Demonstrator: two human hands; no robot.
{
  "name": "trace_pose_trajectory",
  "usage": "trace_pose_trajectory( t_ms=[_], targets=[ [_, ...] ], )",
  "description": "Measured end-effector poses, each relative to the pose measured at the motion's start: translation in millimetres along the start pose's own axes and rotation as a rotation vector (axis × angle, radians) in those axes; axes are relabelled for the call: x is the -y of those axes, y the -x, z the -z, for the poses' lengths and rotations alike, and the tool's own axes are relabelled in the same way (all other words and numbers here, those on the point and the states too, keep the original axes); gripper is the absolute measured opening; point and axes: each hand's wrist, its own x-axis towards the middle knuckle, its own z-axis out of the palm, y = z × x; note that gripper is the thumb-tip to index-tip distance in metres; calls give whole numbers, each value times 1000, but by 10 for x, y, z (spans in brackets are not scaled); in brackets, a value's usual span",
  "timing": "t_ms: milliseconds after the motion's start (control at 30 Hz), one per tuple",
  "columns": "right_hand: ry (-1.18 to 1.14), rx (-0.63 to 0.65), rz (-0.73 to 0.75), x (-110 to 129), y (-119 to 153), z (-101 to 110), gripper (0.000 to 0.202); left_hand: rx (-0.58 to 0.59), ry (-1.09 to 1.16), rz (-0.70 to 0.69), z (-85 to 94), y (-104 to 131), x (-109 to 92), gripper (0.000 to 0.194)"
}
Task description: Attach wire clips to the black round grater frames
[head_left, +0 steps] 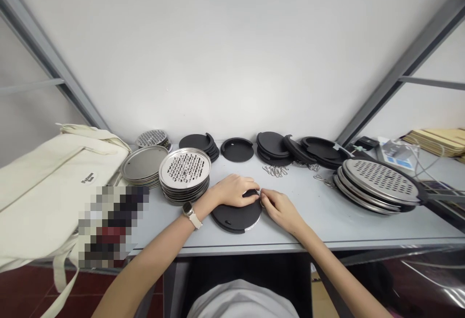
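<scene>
A round black plastic cover [236, 219] lies on the table in front of me, with a thin strip of shiny metal along its lower right edge. My left hand [234, 189] lies over its top, fingers bent toward the far right rim and thumb against the surface. At that same rim, my right hand [279, 209] is closed in a pinch. Whatever sits between its fingertips is too small and covered to make out. Close to the left wrist stands a stack of round metal grater plates [184, 168]. Loose wire clips [276, 171] lie beyond the hands.
Plain metal discs [143, 163] are stacked at the left, beside a cream bag [47, 187]. Black covers [238, 149] line the wall side. Grater plates with black covers [381, 182] are piled at the right. The table's front edge [232, 249] runs close to me.
</scene>
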Motion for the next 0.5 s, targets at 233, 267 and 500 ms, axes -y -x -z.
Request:
trace_pose_trajectory(
  t_ms=[233, 267, 500],
  targets=[
    [13, 4, -5, 5, -5, -5, 27, -17, -3, -14, -31, 7, 14, 23],
    [15, 6, -6, 5, -7, -5, 27, -17, -5, -14, -31, 9, 15, 23],
    [5, 7, -4, -8, -4, -8, 27, -18, -11, -39, -24, 13, 22, 27]
  ],
)
